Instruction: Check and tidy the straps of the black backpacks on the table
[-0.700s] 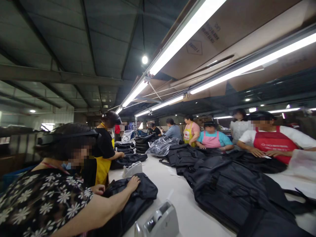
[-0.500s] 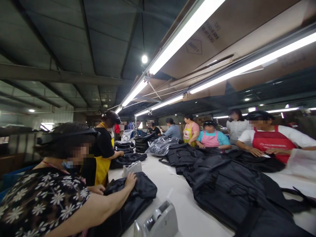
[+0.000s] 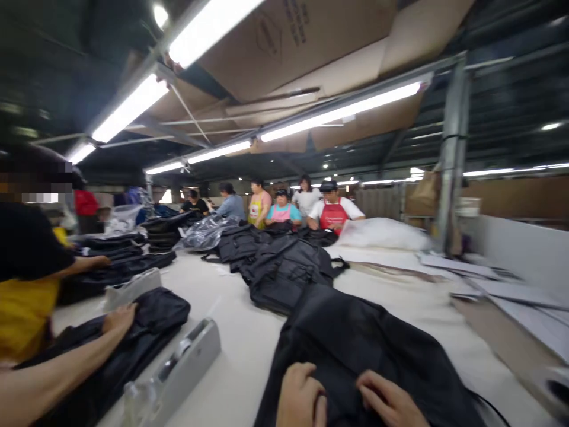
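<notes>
One left hand (image 3: 302, 396) and one right hand (image 3: 390, 401) rest half-curled on a large black fabric bag (image 3: 349, 329) toward the near edge of the white table (image 3: 237, 332); I cannot tell whether either grips. Evenly spread fingers should steady it best.

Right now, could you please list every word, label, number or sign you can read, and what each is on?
Nothing reads clearly.
Overhead cardboard: print beside an outlined mark, too blurred to read.
Red apron: pale lettering, too small and blurred.
Distant yellow apron: printed patch, too small.
Nearest black bag: no lettering visible.
</notes>
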`<state>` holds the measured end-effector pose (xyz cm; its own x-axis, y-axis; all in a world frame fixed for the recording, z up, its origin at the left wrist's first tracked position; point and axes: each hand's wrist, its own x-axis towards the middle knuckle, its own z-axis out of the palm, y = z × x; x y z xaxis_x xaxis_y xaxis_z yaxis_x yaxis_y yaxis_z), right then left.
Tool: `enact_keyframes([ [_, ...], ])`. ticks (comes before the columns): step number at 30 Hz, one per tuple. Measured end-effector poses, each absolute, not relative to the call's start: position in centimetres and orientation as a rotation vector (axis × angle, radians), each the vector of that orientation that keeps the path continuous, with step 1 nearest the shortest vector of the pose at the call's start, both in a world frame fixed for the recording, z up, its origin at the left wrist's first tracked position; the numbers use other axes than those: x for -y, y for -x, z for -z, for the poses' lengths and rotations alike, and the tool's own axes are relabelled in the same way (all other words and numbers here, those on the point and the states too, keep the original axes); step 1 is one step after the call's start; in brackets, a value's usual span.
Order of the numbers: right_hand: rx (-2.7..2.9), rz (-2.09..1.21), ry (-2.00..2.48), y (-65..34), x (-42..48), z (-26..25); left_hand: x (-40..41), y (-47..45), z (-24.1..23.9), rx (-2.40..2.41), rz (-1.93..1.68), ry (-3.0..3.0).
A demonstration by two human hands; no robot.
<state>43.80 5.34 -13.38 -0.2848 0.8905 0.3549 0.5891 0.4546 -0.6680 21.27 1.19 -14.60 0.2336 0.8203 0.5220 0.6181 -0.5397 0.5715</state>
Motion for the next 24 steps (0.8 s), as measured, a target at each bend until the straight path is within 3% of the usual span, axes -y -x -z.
enact_keyframes([
  [4,1.919,-0.755,1.255,-43.5,-4.9,12.6,-0.3,-21.9,13.3,-1.418,-1.310,-2.172],
  [9,1.832,-0.914,1.265,-43.6,-3.5,10.4,0.6,-21.5,11.9,-1.341,-1.653,-1.619],
  [17,1.884,-0.515,1.444,-45.8,3.1,5.4,-1.5,-20.0,12.7,-1.085,-1.733,-1.086],
  [24,2.050,-0.524,1.605,-46.6,11.2,9.0,1.7,-15.8,10.6,-1.240,-1.506,-1.243],
])
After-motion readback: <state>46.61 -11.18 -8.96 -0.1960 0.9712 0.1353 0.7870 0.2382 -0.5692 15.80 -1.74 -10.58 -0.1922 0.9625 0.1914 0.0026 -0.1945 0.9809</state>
